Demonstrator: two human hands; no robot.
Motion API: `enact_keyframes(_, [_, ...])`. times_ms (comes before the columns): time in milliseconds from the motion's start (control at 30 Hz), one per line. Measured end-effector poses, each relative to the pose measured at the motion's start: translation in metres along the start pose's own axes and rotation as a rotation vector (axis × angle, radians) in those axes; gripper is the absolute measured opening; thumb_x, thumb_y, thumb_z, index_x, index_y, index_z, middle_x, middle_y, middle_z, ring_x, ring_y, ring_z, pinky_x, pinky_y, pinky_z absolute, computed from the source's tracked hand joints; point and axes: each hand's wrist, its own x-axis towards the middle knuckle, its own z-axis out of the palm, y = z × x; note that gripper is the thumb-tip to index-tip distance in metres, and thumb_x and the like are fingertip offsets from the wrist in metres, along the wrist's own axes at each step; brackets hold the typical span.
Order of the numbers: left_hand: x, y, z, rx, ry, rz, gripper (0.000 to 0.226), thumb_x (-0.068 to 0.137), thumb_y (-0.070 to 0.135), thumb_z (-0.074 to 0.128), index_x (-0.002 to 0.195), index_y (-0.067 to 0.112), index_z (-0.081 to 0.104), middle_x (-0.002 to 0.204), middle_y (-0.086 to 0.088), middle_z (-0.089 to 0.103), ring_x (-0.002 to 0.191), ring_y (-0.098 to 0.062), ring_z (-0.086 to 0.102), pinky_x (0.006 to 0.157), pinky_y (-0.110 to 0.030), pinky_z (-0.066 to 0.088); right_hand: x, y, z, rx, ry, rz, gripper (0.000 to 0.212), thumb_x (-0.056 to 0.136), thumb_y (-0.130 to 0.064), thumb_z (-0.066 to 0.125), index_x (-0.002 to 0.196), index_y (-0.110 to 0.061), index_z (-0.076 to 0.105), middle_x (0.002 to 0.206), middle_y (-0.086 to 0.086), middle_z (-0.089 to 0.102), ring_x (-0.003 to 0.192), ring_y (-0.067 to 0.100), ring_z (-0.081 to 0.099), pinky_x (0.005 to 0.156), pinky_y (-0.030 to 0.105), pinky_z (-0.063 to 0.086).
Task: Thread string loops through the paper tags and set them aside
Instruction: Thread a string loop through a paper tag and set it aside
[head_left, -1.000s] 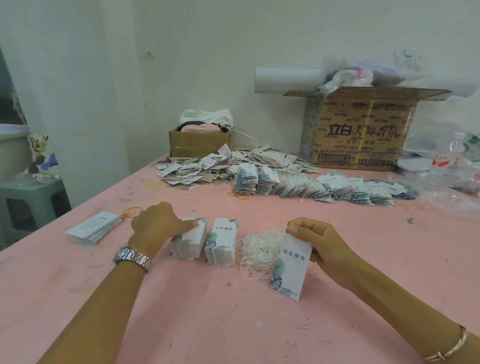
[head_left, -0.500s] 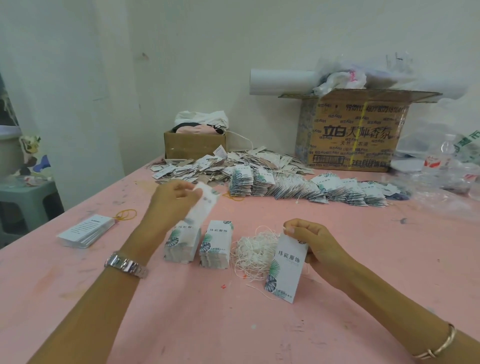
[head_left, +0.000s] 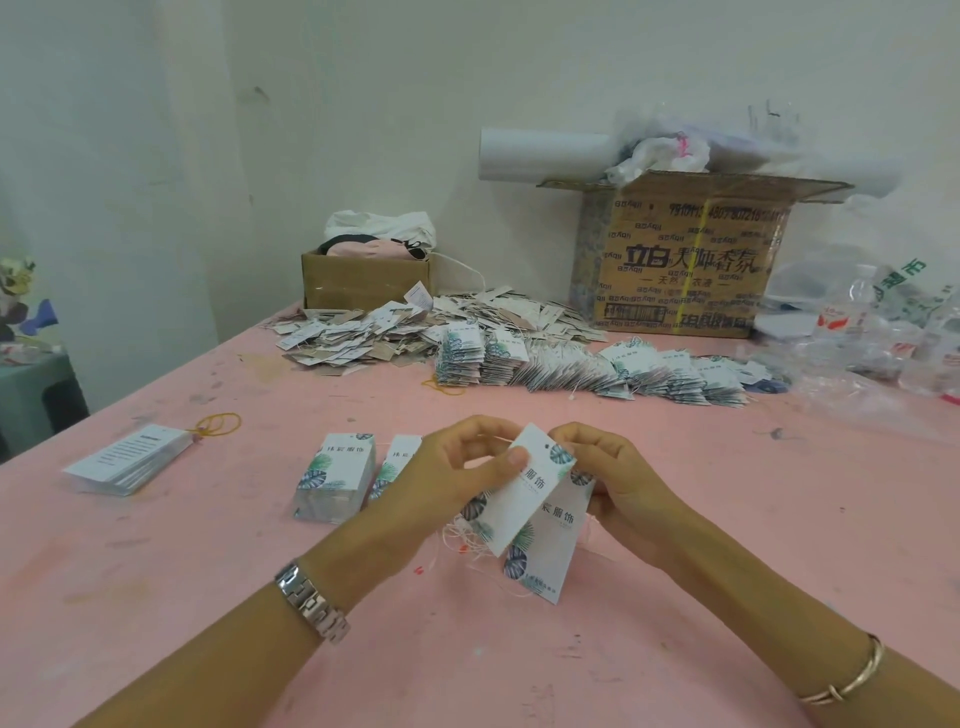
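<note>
Both hands are up over the pink table (head_left: 208, 597), close together at the near centre. The left hand (head_left: 457, 467) grips the front tag (head_left: 524, 499), thumb pressed flat on its printed face and fingers curled behind it. The right hand (head_left: 618, 478) pinches the top right corner of the rear tag (head_left: 550, 561), which hangs tilted behind the front one and overlaps it. We can make out a small punched hole near the top of the front tag, just beside the right fingertips. Whether a string runs through it, we cannot tell.

Under the hands lies the tangle of white string loops (head_left: 462, 540), partly hidden by the left wrist. Just left of it stand two tag stacks (head_left: 335, 478), the right one half covered by the left hand. Farther back, a long fanned row of strung tags (head_left: 623, 374) runs to the right, and a loose heap of tags (head_left: 363, 332) spreads behind it.

On the near left sits a stack of white cards (head_left: 124, 460), with yellow rubber bands (head_left: 221, 423) just beyond. Against the far wall we have a small open box (head_left: 363, 280) and a large printed carton (head_left: 685, 260).
</note>
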Motion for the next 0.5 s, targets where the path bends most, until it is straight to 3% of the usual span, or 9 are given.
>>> enact_keyframes(267, [-0.0014,-0.0037,0.0048,-0.056,-0.021,-0.032,0.032,0.077,0.030,0.070,0.106,0.017,0.066,0.091,0.002,0.073,0.081,-0.009,0.068,0.068,-0.019,0.052,-0.0024,-0.0024,0.0005,0.002,-0.015,-0.005,0.009,0.078,-0.023,0.075,0.070,-0.023,0.070,0.074,0.012,0.058,0.066,0.021,0.041,0.057,0.033,0.018])
enact_keyframes(400, [-0.0017,-0.0048,0.0054,-0.049,-0.021,-0.040,0.029,0.077,0.031,0.070,0.103,0.019,0.066,0.092,0.001,0.073,0.080,-0.008,0.068,0.066,-0.018,0.052,-0.0036,-0.0039,0.0024,-0.026,-0.038,0.004,0.009,0.079,-0.026,0.073,0.070,-0.025,0.071,0.070,0.005,0.064,0.062,0.017,0.051,0.054,0.029,0.026])
enact_keyframes(500, [-0.0020,-0.0065,0.0067,-0.038,-0.033,-0.052,0.028,0.078,0.031,0.070,0.103,0.020,0.066,0.093,0.000,0.073,0.083,-0.010,0.067,0.070,-0.020,0.053,-0.0038,-0.0033,0.0021,-0.044,-0.038,0.003,0.012,0.081,-0.027,0.072,0.069,-0.025,0.071,0.068,0.003,0.063,0.064,0.019,0.048,0.055,0.030,0.024])
